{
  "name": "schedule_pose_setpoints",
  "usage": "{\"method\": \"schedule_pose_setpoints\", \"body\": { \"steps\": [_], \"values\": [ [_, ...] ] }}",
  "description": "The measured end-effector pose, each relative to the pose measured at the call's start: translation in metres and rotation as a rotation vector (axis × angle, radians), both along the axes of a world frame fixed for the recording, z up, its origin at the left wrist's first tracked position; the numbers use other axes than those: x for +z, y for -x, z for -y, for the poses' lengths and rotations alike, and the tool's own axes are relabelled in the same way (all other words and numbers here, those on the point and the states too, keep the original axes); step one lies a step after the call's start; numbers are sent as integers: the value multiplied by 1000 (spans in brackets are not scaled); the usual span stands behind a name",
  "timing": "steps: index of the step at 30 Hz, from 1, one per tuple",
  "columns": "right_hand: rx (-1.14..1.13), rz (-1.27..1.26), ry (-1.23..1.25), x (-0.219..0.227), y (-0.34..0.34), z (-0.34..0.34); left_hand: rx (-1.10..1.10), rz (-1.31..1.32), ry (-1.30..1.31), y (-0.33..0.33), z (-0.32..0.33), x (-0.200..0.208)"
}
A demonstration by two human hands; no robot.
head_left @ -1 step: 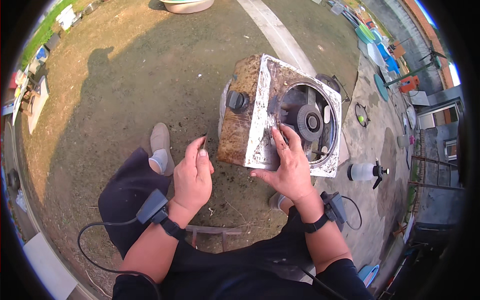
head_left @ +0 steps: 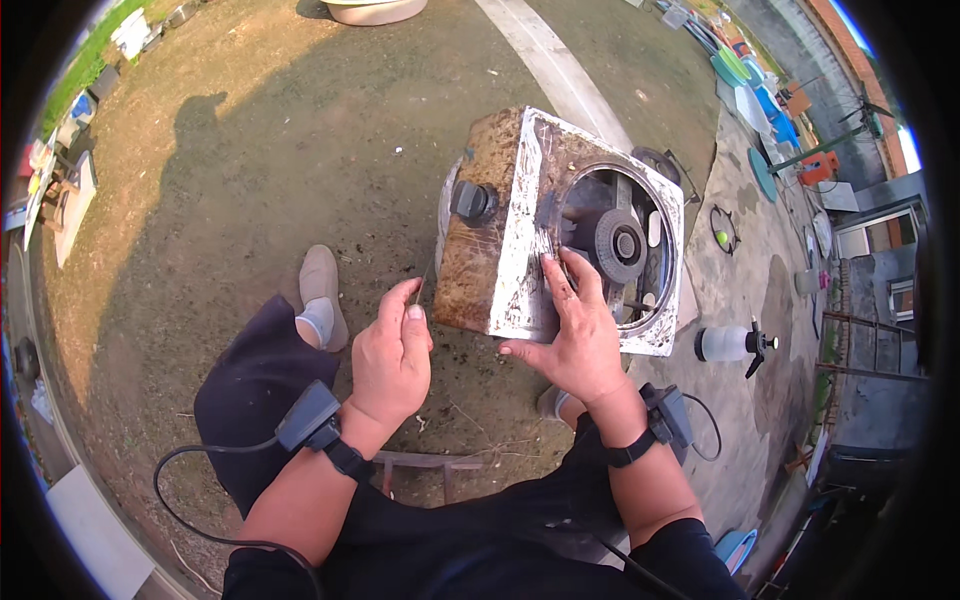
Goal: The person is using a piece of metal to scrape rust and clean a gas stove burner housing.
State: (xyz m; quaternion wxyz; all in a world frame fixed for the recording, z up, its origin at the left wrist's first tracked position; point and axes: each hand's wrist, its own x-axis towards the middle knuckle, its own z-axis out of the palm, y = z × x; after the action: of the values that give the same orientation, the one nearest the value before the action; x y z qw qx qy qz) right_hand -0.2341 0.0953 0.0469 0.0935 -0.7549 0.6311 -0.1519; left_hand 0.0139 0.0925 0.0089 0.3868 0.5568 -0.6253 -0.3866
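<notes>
Right hand [head_left: 575, 335] presses flat, fingers spread, on the rusty fan box [head_left: 520, 225]; left hand [head_left: 392, 355] hovers beside it, fingers curled together, pinching a thin wire [head_left: 423, 285].

A square, rusty, dirt-caked exhaust fan housing [head_left: 520, 230] is standing tilted on the bare ground, its round opening with dark hub facing right, a knob showing on its left side.
</notes>
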Motion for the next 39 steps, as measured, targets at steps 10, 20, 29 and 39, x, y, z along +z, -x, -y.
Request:
{"method": "schedule_pose_setpoints", "body": {
  "steps": [10,20,29,39],
  "values": [
    [0,-35,21,-6,2,4,-182,150,345,26,2,-3],
    [24,-20,83,-11,4,5,-173,152,417,34,4,-16],
    [11,-27,86,-13,1,7,-92,140,443,29,9,-20],
    [20,-18,106,-15,2,8,-82,112,382,35,17,-29]
  ]
}}
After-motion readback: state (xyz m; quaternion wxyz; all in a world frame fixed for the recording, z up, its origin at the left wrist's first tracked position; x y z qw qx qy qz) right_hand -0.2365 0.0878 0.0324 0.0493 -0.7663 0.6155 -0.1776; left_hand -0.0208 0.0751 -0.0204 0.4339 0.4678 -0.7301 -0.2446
